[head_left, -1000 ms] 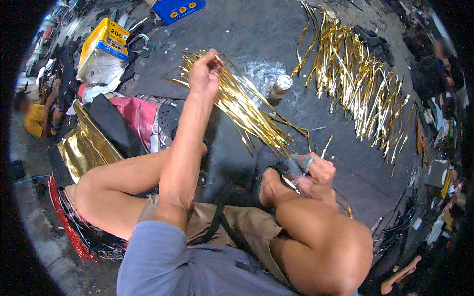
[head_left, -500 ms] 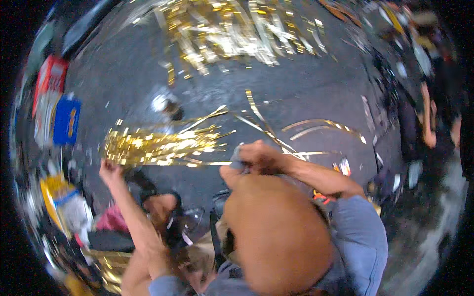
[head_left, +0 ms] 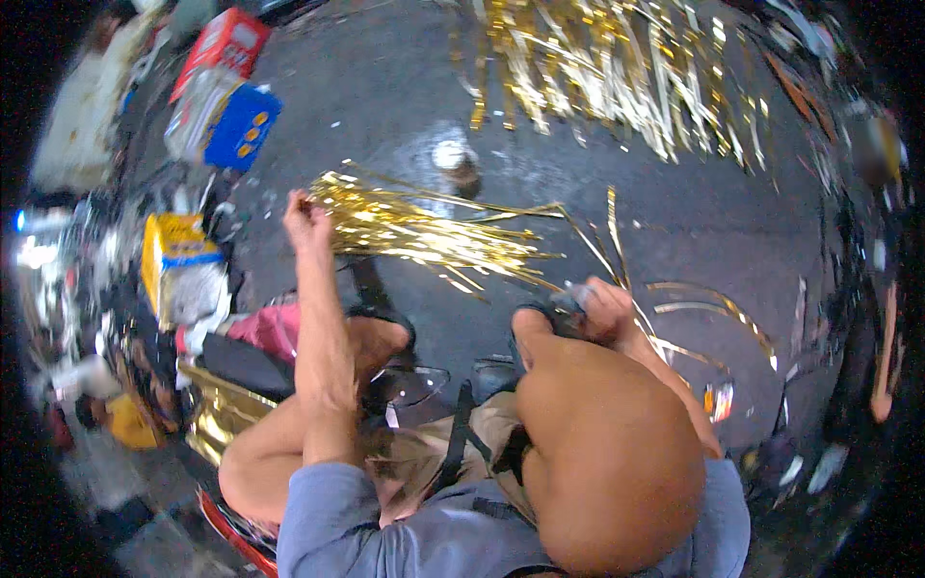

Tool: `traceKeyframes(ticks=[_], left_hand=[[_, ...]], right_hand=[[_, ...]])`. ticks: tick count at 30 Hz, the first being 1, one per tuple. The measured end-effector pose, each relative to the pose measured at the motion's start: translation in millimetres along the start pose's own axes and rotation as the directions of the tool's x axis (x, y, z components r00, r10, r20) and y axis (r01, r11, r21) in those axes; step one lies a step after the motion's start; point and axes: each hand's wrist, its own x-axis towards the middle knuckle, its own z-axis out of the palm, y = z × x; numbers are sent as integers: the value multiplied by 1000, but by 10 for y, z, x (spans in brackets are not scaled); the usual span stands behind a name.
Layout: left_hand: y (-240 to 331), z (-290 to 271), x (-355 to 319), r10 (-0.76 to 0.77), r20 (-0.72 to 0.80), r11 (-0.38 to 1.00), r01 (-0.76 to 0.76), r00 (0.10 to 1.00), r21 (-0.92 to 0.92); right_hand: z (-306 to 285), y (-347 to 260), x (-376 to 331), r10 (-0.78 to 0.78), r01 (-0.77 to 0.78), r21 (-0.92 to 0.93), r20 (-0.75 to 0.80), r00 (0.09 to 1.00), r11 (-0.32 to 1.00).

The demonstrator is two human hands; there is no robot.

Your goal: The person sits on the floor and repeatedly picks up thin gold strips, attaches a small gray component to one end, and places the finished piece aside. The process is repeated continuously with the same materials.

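Note:
I sit on a dark floor with my knees up. My left hand (head_left: 306, 220) is stretched forward and pinches one end of a bundle of gold foil strips (head_left: 424, 231), which lies flat across the floor to the right. My right hand (head_left: 599, 308) is closed around a small grey object that I cannot make out, just past my right knee (head_left: 607, 443), where the thin ends of the strips reach. Loose curled gold strips (head_left: 713, 308) lie to the right of that hand.
A large heap of gold strips (head_left: 597, 67) covers the far floor. A small round container (head_left: 455, 159) stands behind the bundle. Red (head_left: 222, 48), blue (head_left: 241, 125) and yellow (head_left: 173, 250) boxes crowd the left, with a pink bag (head_left: 265, 328) and gold foil sheet (head_left: 217, 414).
The view has swung strongly with my head. My left hand keeps hold of the bundle's end and my right hand stays closed by my right knee.

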Motion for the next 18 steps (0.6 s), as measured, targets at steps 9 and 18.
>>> traceKeyframes(ticks=[9, 18], left_hand=[[224, 407, -418, -24, 0, 927, 22, 1000, -374], [347, 543, -554, 49, 44, 946, -33, 998, -322]], right_hand=[[-215, 102, 179, -292, 292, -9, 26, 956, 956], [-179, 25, 56, -80, 74, 50, 108, 991, 996]])
